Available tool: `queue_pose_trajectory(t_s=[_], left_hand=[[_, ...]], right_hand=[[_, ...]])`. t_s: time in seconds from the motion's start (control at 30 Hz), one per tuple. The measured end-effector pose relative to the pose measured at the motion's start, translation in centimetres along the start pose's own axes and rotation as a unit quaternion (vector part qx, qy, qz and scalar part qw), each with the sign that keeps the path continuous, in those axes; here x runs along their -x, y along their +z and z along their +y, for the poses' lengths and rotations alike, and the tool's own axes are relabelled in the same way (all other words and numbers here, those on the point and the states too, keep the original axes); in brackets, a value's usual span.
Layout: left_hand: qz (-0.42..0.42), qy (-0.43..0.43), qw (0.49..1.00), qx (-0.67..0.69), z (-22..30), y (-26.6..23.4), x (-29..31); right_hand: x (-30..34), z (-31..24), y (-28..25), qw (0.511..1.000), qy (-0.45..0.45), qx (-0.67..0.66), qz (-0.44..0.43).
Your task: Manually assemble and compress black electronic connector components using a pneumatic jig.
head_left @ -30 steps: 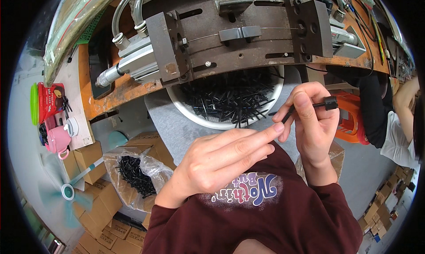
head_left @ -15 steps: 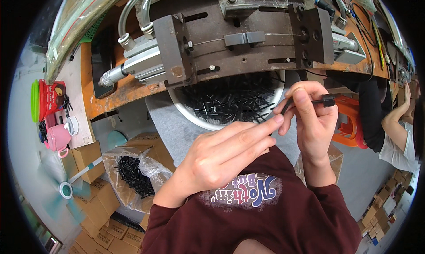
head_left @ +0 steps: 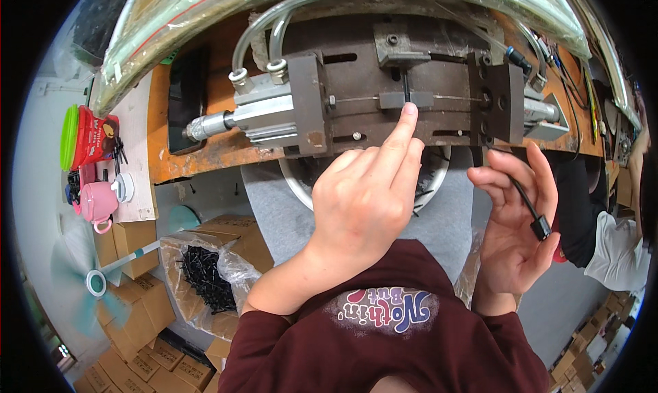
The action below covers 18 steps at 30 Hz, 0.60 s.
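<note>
My left hand reaches up to the metal fixture, its index finger stretched along a thin black rod. The rod stands across the small grey block in the middle of the fixture, its near end at my fingertip. The left thumb is hidden under the hand. To the right, my right hand is turned palm up with its fingers loosely curled. It holds a slim black piece with a blocky end, lying across the fingers towards the thumb.
The dark metal fixture has cylinders with clear hoses on an orange bench. Below it, partly behind my hand, is a white tub. A plastic bag of black pieces, a fan and cartons are at left. Another person sits at right.
My left hand has left my right hand and moved up to the fixture's block, where a black rod now shows. My right hand has moved lower and opened somewhat, still with its black piece.
</note>
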<state>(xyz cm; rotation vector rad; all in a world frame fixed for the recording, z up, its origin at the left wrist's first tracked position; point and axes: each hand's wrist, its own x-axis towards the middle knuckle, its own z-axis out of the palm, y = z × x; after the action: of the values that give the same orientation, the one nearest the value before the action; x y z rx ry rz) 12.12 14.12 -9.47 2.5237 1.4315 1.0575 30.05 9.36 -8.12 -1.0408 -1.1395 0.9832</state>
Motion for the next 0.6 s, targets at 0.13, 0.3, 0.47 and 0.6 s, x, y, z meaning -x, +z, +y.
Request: queue_pose_trajectory(t_s=[0.13, 0.3, 0.47, 0.6], left_hand=[[-0.009, 0.006, 1.000, -0.011, -0.2, -0.2, -0.9], [-0.028, -0.001, 0.999, -0.024, -0.1, -0.7, -1.0], [-0.013, 0.020, 1.000, -0.007, -0.5, -0.6, -1.0], [-0.021, 0.028, 0.999, -0.001, -0.8, -0.8, -0.6]], right_hand=[[-0.3, 0.1, -0.3, 0.993, -0.090, -0.011, -0.071], [-1.4, -0.6, -1.1, 0.973, -0.172, 0.101, -0.118], [-3.0, -2.1, 0.1, 0.919, -0.246, 0.296, -0.090], [-4.5, -1.7, 1.2, 0.888, -0.270, 0.354, -0.113]])
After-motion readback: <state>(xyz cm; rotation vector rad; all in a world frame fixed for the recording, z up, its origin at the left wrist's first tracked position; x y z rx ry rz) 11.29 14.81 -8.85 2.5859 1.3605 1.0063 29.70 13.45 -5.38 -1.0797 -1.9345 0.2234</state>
